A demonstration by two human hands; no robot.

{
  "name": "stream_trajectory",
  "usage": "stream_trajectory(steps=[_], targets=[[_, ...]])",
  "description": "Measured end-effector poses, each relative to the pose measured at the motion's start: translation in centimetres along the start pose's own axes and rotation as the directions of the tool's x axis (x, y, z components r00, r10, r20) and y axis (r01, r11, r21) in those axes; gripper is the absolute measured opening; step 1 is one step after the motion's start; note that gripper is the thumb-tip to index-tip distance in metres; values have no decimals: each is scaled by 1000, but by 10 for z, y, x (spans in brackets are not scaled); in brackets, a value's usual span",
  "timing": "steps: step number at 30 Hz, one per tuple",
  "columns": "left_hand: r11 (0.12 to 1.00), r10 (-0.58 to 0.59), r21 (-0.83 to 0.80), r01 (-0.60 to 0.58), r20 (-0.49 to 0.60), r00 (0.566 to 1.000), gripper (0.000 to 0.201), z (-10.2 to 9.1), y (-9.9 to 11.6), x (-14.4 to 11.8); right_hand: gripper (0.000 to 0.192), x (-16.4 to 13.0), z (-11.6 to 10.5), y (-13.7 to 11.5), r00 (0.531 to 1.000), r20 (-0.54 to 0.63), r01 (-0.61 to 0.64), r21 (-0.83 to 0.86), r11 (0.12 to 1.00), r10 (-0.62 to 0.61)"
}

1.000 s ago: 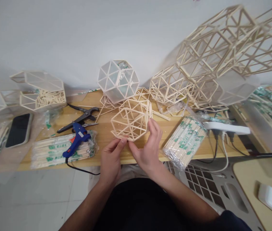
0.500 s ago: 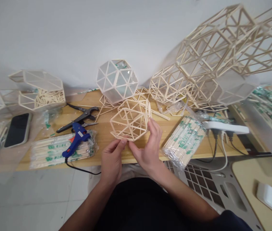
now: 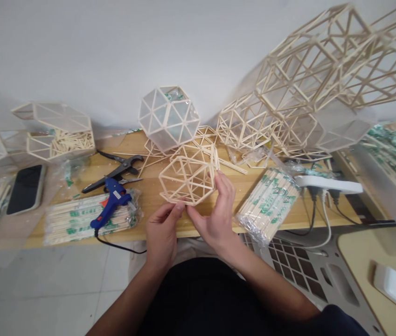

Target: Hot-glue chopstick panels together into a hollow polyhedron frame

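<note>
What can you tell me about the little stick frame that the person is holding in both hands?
The stick frame is an open, roughly hexagonal cage of thin pale wooden sticks joined into triangles, with nothing covering its faces. It is held tilted above the front edge of the wooden table. The left hand pinches its lower edge with the fingertips, and the right hand grips its lower right side, fingers reaching up along the frame. It looks whole and unbroken.

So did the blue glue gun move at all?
No. The blue glue gun lies on the same wrapped bundle of wooden sticks, just below the black pliers.
</note>
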State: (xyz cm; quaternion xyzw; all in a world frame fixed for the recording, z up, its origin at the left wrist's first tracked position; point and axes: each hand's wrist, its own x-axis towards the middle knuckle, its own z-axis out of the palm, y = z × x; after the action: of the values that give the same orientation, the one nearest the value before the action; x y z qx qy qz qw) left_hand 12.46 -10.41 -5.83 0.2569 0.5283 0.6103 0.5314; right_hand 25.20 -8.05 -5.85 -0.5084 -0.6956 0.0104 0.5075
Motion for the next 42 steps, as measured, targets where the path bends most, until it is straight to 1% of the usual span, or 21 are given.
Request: stream_trajectory(steps=[5, 7, 9, 11, 13, 14, 15, 16, 17, 18, 19, 21, 23, 25, 29, 32, 35, 38, 40, 42], targets=[[993, 73, 92, -71, -16, 997, 19, -11, -4, 1, 87, 3, -4, -1, 999, 13, -47, 35, 998, 47], [984, 131, 127, -128, -18, 991, 19, -18, -3, 2, 88, 7, -9, -2, 996, 25, -81, 63, 995, 80], [967, 208, 160, -200, -30, 978, 20, -25, 3, 4, 88, 13, -16, -1, 989, 62, -137, 102, 985, 131], [941, 296, 186, -282, -47, 954, 18, -31, 14, 9, 85, 19, -23, 1, 976, 109, -204, 144, 968, 189], [895, 400, 222, -386, -22, 916, 11, -32, 29, 15, 82, 25, -29, 4, 965, 146, -240, 177, 954, 216], [856, 456, 258, -447, 30, 890, 11, -31, 36, 18, 81, 28, -30, 5, 964, 156, -241, 187, 952, 213], [818, 481, 301, -490, 109, 870, 16, -30, 44, 21, 81, 30, -32, 6, 965, 162, -236, 192, 953, 206], [784, 471, 351, -512, 200, 859, 21, -27, 50, 24, 82, 31, -32, 7, 966, 165, -228, 193, 954, 198], [766, 433, 387, -514, 281, 857, 22, -24, 56, 27, 83, 33, -32, 7, 967, 166, -223, 190, 956, 192], [768, 372, 408, -494, 343, 862, 20, -21, 60, 29, 84, 33, -31, 7, 967, 168, -220, 184, 958, 189], [778, 309, 424, -464, 386, 869, 18, -19, 63, 30, 85, 34, -31, 7, 968, 170, -216, 178, 960, 186], [808, 204, 437, -395, 422, 884, 16, -15, 65, 32, 86, 34, -29, 7, 972, 166, -194, 168, 966, 166], [824, 145, 450, -344, 419, 896, 17, -12, 65, 32, 86, 33, -28, 7, 977, 162, -165, 161, 973, 138], [839, 116, 450, -306, 403, 908, 19, -10, 65, 30, 86, 33, -28, 8, 980, 164, -141, 152, 978, 116], [863, 94, 433, -258, 365, 926, 22, -4, 67, 28, 89, 34, -29, 11, 982, 175, -100, 143, 985, 75], [873, 104, 414, -258, 358, 928, 22, -2, 68, 29, 93, 36, -30, 12, 983, 179, -59, 152, 987, 32], [885, 95, 396, -246, 364, 927, 21, -2, 69, 30, 96, 38, -32, 12, 980, 200, -45, 166, 985, 11], [895, 72, 388, -220, 360, 930, 20, -2, 69, 31, 93, 41, -33, 12, 975, 219, -22, 178, 984, -17], [896, 78, 384, -224, 359, 930, 19, -3, 70, 32, 90, 41, -33, 12, 976, 214, 8, 183, 983, -48], [892, 90, 383, -239, 368, 926, 18, -3, 70, 32, 88, 40, -32, 12, 978, 201, 14, 196, 981, -54]])
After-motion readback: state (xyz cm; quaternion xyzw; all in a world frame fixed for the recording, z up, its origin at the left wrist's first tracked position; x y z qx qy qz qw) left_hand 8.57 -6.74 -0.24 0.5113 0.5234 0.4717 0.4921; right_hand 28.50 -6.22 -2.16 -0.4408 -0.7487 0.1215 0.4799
